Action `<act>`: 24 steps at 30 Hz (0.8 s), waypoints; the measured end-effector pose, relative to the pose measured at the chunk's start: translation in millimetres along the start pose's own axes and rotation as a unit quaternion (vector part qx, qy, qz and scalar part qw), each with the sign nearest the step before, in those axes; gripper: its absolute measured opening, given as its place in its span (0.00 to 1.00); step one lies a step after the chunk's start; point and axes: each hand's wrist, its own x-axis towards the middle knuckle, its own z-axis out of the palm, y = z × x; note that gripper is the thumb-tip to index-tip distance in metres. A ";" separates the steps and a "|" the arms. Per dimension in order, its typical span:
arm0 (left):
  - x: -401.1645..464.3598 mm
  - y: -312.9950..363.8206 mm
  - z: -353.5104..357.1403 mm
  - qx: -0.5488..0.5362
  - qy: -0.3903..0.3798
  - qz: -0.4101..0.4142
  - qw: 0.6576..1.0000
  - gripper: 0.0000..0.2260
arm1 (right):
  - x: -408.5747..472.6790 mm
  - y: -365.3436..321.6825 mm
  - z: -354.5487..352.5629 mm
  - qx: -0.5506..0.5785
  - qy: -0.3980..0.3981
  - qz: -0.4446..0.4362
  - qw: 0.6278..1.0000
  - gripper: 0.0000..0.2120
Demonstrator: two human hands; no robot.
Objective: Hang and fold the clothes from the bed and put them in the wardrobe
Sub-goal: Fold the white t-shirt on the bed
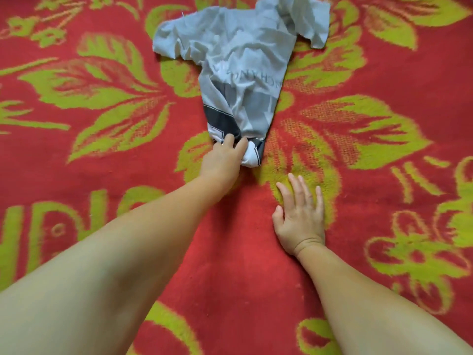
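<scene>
On bed (pixel 384 226): 1 shirt (pixel 240 60), L hand (pixel 225 157) gripping.

Open blanket (pixel 384 60) round t-shirt (pixel 238 62).

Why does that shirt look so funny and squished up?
The grey T-shirt lies crumpled on the red and green blanket, not flat. Its bottom end is bunched into a narrow twist because the left hand grips it there. The right hand rests flat on the blanket, apart from the shirt.
</scene>
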 end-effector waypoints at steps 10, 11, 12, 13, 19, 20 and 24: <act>-197.7 -2.4 20.9 -0.052 -0.161 -0.044 0.985 0.19 | -39.2 -14.6 -20.4 0.024 -0.166 0.017 0.986 0.31; -216.6 0.2 17.2 -0.074 -0.196 -0.052 0.976 0.18 | -55.4 -22.6 -30.6 0.026 -0.222 -0.012 0.975 0.34; -236.3 4.0 10.6 -0.099 -0.226 -0.058 0.967 0.19 | -72.5 -32.9 -43.1 0.035 -0.276 -0.044 0.959 0.37; -255.8 8.6 1.6 -0.126 -0.244 -0.058 0.960 0.19 | -89.0 -44.7 -57.7 0.047 -0.323 -0.075 0.942 0.39; -329.5 14.7 -124.4 -0.337 -0.110 -0.075 0.932 0.08 | -121.0 -123.3 -184.7 0.145 -0.325 -0.185 0.916 0.10; -332.2 9.5 -153.2 -0.385 -0.076 -0.087 0.916 0.09 | -115.8 -133.2 -213.6 0.174 -0.301 -0.158 0.924 0.08; -335.2 -22.3 -268.3 -0.462 0.059 -0.055 0.883 0.27 | -78.9 -161.8 -349.4 0.271 -0.118 -0.090 0.951 0.07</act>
